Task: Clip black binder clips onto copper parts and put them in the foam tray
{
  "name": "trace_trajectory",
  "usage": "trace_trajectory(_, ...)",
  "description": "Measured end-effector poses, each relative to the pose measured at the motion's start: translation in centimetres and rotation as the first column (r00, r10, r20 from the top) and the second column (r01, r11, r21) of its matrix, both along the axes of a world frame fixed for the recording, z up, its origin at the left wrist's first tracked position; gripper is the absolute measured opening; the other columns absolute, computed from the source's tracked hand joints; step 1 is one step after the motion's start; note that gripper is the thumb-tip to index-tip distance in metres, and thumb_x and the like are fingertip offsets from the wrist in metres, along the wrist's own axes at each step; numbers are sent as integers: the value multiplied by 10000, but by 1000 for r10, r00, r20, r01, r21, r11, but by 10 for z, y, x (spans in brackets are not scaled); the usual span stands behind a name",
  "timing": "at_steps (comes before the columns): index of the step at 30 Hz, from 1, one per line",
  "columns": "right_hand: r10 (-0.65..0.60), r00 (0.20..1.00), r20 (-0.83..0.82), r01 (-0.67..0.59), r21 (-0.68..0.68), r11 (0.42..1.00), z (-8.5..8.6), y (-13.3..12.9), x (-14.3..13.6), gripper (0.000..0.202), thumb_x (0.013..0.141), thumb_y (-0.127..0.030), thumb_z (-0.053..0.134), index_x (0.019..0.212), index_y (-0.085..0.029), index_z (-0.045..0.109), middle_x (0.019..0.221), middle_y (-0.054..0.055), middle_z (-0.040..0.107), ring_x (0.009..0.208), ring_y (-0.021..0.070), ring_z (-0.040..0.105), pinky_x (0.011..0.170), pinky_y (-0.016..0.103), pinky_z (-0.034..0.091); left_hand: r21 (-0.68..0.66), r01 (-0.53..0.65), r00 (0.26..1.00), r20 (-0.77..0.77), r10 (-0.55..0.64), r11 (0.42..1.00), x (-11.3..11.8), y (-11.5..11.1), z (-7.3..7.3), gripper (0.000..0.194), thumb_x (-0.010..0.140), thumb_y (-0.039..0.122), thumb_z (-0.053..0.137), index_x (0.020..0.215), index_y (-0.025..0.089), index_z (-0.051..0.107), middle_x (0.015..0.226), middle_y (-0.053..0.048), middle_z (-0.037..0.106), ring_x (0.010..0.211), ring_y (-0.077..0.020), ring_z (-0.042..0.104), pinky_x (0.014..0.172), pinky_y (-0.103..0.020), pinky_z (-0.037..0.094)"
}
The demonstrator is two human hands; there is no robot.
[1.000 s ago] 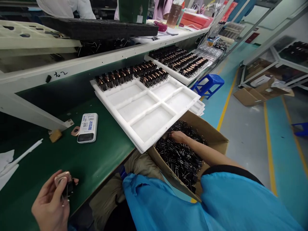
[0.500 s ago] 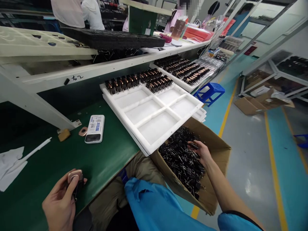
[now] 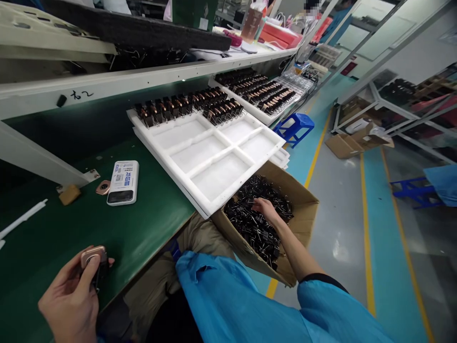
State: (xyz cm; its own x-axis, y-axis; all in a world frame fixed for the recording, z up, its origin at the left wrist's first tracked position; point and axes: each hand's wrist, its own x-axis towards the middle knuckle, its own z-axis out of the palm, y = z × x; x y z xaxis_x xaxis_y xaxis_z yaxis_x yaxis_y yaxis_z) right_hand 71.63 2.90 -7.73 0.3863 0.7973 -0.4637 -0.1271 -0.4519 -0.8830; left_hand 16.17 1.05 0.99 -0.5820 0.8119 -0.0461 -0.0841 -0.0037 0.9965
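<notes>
My left hand [image 3: 73, 295] is closed around a small rose-gold piece [image 3: 93, 253] with a dark clip part under it, above the green table [image 3: 150, 205]. My right hand [image 3: 266, 209] reaches into a cardboard box [image 3: 303, 209] and rests among many black binder clips [image 3: 255, 238]; its fingertips are partly hidden by them, and I cannot make out what they grip. A white divided tray [image 3: 210, 197] lies partly over the box, with rows of black clips with copper-coloured pieces [image 3: 167, 108] in its far compartments.
A white power bank [image 3: 123, 183], a rose-gold ring piece [image 3: 103, 187] and a tan block [image 3: 69, 194] lie on the table. Further off stand another filled tray [image 3: 264, 116] and a blue stool [image 3: 294, 127]. A metal shelf edge [image 3: 143, 82] crosses above.
The camera view has shifted, so the scene sits further left and higher. My right hand has moved toward the tray side of the box, deeper among the clips. My left hand keeps its hold.
</notes>
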Motion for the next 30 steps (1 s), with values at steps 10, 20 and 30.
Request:
trace_trajectory(10, 446, 889, -108, -441, 68, 895, 89, -44, -38, 347, 793, -535, 814, 787, -197, 738, 839, 109, 673, 856, 268, 644, 849, 392, 544, -41, 28, 1000, 7, -28, 999, 3, -4, 0, 418, 699, 334, 898, 1036, 148, 734, 976, -68, 758, 819, -212, 720, 680, -335, 665)
trace_trajectory(20, 837, 434, -333, -733, 409, 543, 106, -3, -273, 531, 796, -618, 817, 1095, -197, 691, 752, 32, 646, 649, 175, 584, 627, 301, 465, 28, 149, 989, 4, -149, 988, 2, -12, -4, 360, 773, 361, 851, 1055, 154, 766, 941, -87, 766, 805, -205, 709, 668, -318, 637)
trace_trajectory(30, 923, 383, 39, -854, 394, 338, 82, 74, -348, 509, 858, -626, 704, 1031, -148, 738, 761, 36, 649, 657, 160, 543, 607, 281, 416, -85, 364, 930, -29, -367, 928, -4, -20, -3, 356, 846, 393, 776, 1119, 165, 791, 996, -99, 765, 759, -170, 672, 643, -255, 568)
